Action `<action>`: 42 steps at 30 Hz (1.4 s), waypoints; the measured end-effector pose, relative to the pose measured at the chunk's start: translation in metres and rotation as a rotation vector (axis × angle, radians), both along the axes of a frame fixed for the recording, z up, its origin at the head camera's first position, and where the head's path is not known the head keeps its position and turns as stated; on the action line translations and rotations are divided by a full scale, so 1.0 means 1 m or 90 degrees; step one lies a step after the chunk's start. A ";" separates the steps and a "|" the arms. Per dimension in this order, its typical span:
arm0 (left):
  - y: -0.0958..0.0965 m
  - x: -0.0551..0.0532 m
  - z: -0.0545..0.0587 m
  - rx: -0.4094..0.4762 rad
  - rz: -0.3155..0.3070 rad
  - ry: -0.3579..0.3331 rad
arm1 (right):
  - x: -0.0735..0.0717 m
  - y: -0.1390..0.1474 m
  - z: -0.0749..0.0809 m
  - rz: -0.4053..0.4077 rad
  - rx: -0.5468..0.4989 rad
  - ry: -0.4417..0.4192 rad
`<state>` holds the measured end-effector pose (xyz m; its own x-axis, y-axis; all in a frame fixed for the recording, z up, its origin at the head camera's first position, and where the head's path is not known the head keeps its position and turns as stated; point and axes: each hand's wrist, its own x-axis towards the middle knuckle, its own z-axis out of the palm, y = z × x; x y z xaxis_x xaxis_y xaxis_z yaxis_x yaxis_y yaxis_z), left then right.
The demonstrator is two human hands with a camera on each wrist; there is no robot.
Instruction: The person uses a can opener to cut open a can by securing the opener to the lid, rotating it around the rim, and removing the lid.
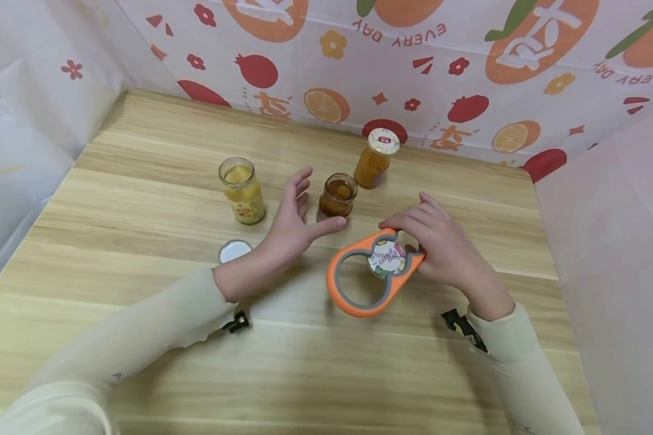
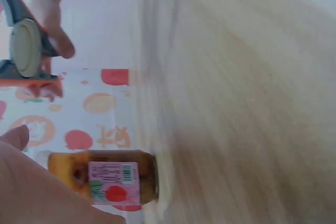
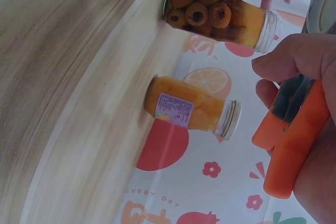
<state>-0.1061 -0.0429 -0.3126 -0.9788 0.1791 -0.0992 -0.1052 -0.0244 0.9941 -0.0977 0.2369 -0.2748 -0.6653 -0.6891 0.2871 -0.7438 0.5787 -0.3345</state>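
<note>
In the head view my right hand grips an orange-and-grey jar opener by its handle end. A round printed lid sits inside the opener, and its pale underside shows in the left wrist view. My left hand is beside a lidless jar of dark fruit, thumb in front and fingers at its left, spread apart. Whether it touches the glass I cannot tell. The pink label of this jar faces the left wrist camera. Round fruit fills its lower part in the right wrist view.
A lidded jar of orange fruit stands behind, near the patterned backdrop. To the left is an uncovered jar of yellow fruit. A loose white lid lies by the left forearm on the wooden table.
</note>
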 end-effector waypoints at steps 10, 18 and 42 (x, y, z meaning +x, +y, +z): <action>-0.005 0.034 0.013 0.047 0.021 -0.015 | 0.002 -0.005 0.001 0.000 -0.031 0.047; 0.005 0.056 0.014 0.237 -0.102 -0.116 | 0.004 -0.010 0.003 -0.005 -0.070 0.077; 0.037 0.048 0.003 0.490 -0.357 -0.264 | 0.004 -0.026 -0.003 0.007 -0.135 0.082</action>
